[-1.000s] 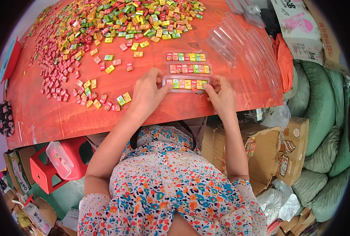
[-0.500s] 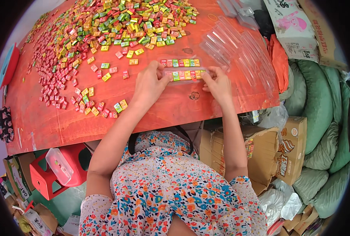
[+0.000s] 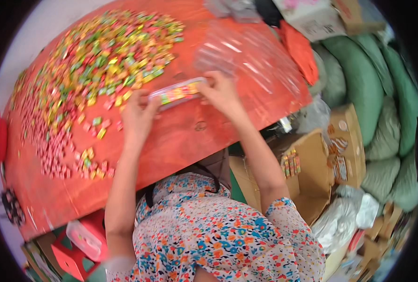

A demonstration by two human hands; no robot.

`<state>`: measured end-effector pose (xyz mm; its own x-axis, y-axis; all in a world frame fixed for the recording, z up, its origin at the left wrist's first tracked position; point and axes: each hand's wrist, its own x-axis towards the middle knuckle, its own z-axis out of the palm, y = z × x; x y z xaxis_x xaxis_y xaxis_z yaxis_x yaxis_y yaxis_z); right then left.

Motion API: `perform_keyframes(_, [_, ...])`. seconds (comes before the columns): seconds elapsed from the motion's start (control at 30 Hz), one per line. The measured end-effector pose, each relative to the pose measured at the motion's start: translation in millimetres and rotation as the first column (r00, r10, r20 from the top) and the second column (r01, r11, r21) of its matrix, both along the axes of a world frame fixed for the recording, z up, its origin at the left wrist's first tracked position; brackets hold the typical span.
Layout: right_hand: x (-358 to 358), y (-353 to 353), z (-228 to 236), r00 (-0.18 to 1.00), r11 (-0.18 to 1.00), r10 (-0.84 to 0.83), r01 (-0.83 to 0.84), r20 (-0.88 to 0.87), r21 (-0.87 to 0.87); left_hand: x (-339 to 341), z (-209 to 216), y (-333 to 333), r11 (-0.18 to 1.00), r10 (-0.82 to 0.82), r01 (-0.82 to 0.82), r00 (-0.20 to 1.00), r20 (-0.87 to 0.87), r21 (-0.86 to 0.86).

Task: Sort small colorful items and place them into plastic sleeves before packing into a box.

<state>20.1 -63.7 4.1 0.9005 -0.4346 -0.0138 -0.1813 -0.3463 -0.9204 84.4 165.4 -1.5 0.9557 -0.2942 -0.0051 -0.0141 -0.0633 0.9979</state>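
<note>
A long clear plastic case holds a row of small wrapped candies in red, yellow, green and orange. My left hand grips its left end between thumb and fingers. At the other end, my right hand pinches the case the same way. It is tilted, right end farther away, and appears raised off the red table. Motion blur hides whether a lid covers the candies. Just beyond my left hand spreads a big heap of loose candies.
More clear plastic cases lie at the far right of the table. Below its right edge stands an open cardboard box with several filled candy packs inside. Green sacks are piled at the right, and a red stool stands at lower left.
The two separate candy rows are no longer side by side; one case with a visible row is between my hands. My view has turned and shifted, and the case now slants.
</note>
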Motion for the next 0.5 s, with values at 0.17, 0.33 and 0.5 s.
perform_keyframes(0.17, [22,12,-17,0.997,0.890,-0.043,0.009,-0.064,-0.455,34,-24,4,0.903,-0.119,0.054,0.985,0.127,0.427])
perform_keyframes(0.33, [28,13,-6,0.979,0.976,0.016,-0.059,-0.206,-0.209,48,-29,17,0.966,-0.079,0.109,0.988,-0.132,0.235])
perform_keyframes(0.5, [6,4,-1,0.987,0.991,0.117,-0.108,-0.107,0.084,37,-2,15,0.991,-0.116,0.131,0.954,-0.278,0.037])
